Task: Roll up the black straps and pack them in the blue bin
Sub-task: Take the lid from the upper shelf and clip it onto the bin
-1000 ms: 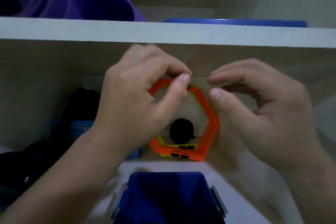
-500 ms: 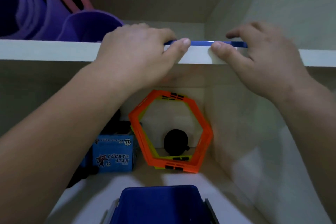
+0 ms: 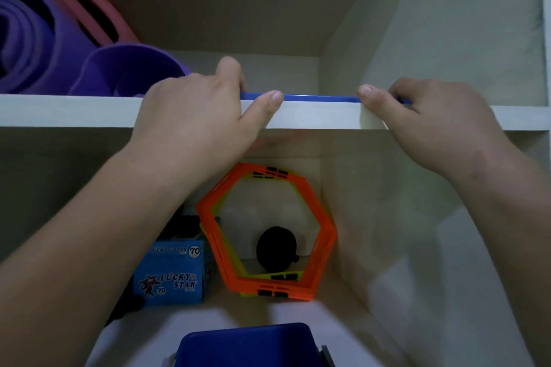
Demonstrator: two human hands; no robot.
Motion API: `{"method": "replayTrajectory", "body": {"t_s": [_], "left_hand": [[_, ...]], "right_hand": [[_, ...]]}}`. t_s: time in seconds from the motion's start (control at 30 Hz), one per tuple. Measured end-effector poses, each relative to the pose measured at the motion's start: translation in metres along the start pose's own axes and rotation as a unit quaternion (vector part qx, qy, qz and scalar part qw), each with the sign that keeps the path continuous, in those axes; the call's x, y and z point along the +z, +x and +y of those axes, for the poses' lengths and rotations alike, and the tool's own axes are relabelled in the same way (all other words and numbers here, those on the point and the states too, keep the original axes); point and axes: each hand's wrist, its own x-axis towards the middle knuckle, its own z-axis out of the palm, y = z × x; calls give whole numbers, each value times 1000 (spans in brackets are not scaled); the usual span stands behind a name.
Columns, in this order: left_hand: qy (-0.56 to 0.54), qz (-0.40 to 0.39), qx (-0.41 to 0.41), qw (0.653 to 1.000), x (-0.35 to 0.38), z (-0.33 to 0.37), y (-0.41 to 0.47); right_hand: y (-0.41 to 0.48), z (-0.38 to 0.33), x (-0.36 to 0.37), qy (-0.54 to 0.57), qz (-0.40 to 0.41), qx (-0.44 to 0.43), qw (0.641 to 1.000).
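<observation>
A flat blue lid (image 3: pixel 319 97) lies on the upper white shelf (image 3: pixel 65 110), its thin front edge showing. My left hand (image 3: pixel 205 116) grips its left end, fingers over the top and thumb on the front edge. My right hand (image 3: pixel 429 119) grips its right end the same way. The blue bin (image 3: pixel 247 345) stands on the lower shelf at the bottom of the view, only its far rim and dark inside showing. A black rolled strap (image 3: pixel 275 249) sits at the back of the lower shelf, seen through the orange hexagon.
Orange and yellow hexagon rings (image 3: pixel 323 235) lean against the back wall below. A blue Lucky Star box (image 3: pixel 171 274) stands to their left, dark items beside it. Rolled purple mats (image 3: pixel 44 48) fill the upper shelf's left. The cupboard's side wall (image 3: pixel 417 217) is on the right.
Both hands rose from in front of the orange hexagon to the upper shelf and took hold of the blue lid's ends. The view tilted upward.
</observation>
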Motion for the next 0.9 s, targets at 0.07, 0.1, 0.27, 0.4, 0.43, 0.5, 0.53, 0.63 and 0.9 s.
{"method": "replayTrajectory", "body": {"t_s": [0.07,0.1,0.27,0.4,0.43,0.5,0.53,0.63,0.9], "left_hand": [[-15,12,-3,1000,0,1,-1],[-24,17,-3,1000,0,2,-2],[-91,72,27,993,4,-4,-10],[-106,104,34,988,8,-7,-13],[-107,107,33,988,9,-7,-13],[-114,115,32,986,10,-6,-15],[-117,120,30,985,10,-6,-15],[-123,133,19,983,12,-4,-15],[-134,131,9,982,12,-5,-16]], "right_hand": [[-2,1,1,14,10,1,1000],[-3,1,1,24,19,4,1000],[-9,5,6,94,80,16,992],[-12,6,8,110,98,13,989],[-11,6,8,113,100,16,988],[-11,6,9,116,104,15,988],[-12,6,9,116,107,13,987],[-12,7,11,117,116,7,986],[-12,6,10,140,125,3,982]]}}
